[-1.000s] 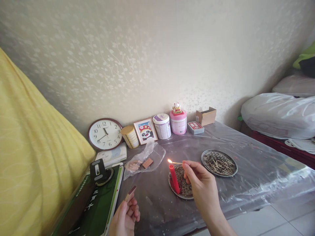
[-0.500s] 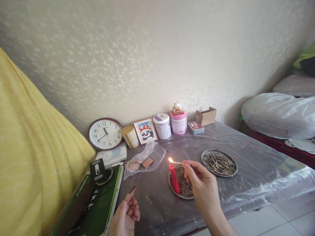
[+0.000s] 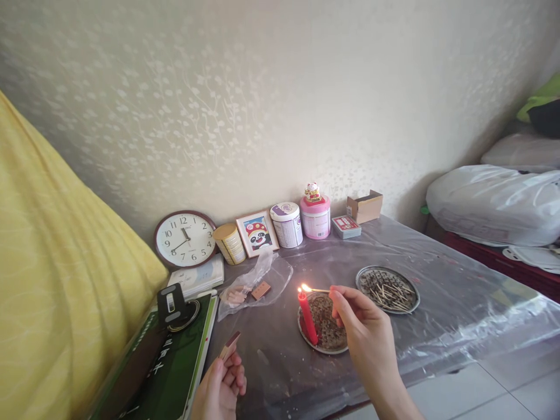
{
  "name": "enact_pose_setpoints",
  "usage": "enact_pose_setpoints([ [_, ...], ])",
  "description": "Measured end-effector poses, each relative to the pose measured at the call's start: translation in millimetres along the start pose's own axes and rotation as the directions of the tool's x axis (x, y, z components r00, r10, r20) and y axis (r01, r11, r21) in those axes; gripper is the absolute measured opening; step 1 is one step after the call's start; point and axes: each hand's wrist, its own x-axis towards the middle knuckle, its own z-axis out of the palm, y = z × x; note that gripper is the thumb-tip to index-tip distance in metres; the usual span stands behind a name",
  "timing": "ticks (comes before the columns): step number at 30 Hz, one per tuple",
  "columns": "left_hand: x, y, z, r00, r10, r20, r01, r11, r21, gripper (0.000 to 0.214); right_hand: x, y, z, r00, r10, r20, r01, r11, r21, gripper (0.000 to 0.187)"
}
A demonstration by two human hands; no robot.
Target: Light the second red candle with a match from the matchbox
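My right hand (image 3: 365, 332) pinches a burning match (image 3: 315, 289) and holds its flame just right of the tip of a red candle (image 3: 307, 318). The candle leans in a round metal dish (image 3: 324, 333) on the plastic-covered table (image 3: 437, 326). A small flame shows at the candle's wick. My left hand (image 3: 221, 388) is low at the near table edge, closed on a small matchbox (image 3: 230, 345) held upright. A second metal dish (image 3: 387, 289) holding several matches lies to the right of the candle dish.
A clear plastic bag (image 3: 256, 283) lies left of the candle. Along the wall stand a clock (image 3: 185, 238), a yellow tin (image 3: 230, 243), a panda picture (image 3: 257, 233), two jars (image 3: 286, 224), a card pack (image 3: 346, 226) and a cardboard box (image 3: 364, 205). Green books (image 3: 168, 356) lie at left.
The match flame has drawn back a little to the right of the candle tip, and the wick now shows its own small flame. My left hand is unchanged.
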Motion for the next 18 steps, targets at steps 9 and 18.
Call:
enact_pose_setpoints([
  [9,2.3,-5.2,-3.5,1.0,-0.023,0.0,0.023,1.0,-0.01,0.043,11.4,-9.4,-35.1,0.992,-0.049,-0.114,0.036,0.993,-0.116,0.027],
  [18,-4.7,0.0,4.4,1.0,-0.028,0.013,0.027,0.999,0.027,0.044,22.0,-1.4,-61.0,0.984,-0.053,-0.168,0.006,0.962,-0.272,0.03],
])
